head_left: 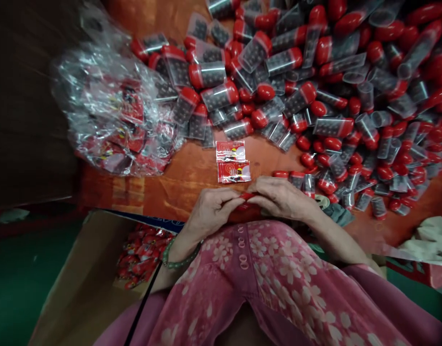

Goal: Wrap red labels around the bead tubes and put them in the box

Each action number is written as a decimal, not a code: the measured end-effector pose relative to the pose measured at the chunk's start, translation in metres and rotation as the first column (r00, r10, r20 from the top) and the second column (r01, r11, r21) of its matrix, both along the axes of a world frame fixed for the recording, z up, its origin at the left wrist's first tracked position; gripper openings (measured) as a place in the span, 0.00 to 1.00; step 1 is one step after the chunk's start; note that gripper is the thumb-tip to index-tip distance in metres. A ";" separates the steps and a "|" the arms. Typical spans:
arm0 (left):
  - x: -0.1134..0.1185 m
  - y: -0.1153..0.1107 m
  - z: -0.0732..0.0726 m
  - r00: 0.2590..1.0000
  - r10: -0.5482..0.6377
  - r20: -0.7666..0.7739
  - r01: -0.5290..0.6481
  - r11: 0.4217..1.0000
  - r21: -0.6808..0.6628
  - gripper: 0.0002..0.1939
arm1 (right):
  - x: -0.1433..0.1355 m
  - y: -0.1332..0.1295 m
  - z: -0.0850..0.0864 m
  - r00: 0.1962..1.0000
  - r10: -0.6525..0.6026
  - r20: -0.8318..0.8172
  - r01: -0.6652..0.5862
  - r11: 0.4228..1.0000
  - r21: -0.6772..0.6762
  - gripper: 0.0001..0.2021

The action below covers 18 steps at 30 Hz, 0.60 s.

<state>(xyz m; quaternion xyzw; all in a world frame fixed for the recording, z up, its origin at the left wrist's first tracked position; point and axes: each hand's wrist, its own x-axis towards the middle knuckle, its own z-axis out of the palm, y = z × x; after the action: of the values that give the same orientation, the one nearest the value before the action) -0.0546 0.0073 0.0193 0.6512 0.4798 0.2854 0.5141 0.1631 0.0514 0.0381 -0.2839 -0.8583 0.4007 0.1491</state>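
My left hand [215,211] and my right hand [280,197] meet at the table's near edge. Between their fingertips is a small red item [246,196], pinched from both sides; most of it is hidden, so its kind does not show. Just beyond the fingers, two printed red packets lie flat, the nearer packet [233,172] touching or slightly under the farther packet [230,151]. Close to my right hand are red-capped clear tubes [296,179] lying on the table.
A big heap of red-capped clear tubes with dark dotted contents [255,50] covers the table's far and right side. At left lies a clear plastic bag [112,120] of red packets. Below the edge, a cardboard box [72,269] holds red packaged pieces [143,254]. Crumpled cloth [428,240] lies at right.
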 end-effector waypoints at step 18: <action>0.005 0.016 -0.007 0.986 -0.030 0.163 0.044 0.996 -0.082 0.10 | 0.006 0.012 0.010 0.998 -0.013 -0.062 0.006 0.994 -0.111 0.07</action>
<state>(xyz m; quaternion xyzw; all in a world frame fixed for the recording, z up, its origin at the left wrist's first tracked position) -0.0501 0.0230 0.0118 0.6120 0.4362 0.3069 0.5839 0.1687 0.0638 0.0479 -0.2830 -0.8282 0.4558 0.1619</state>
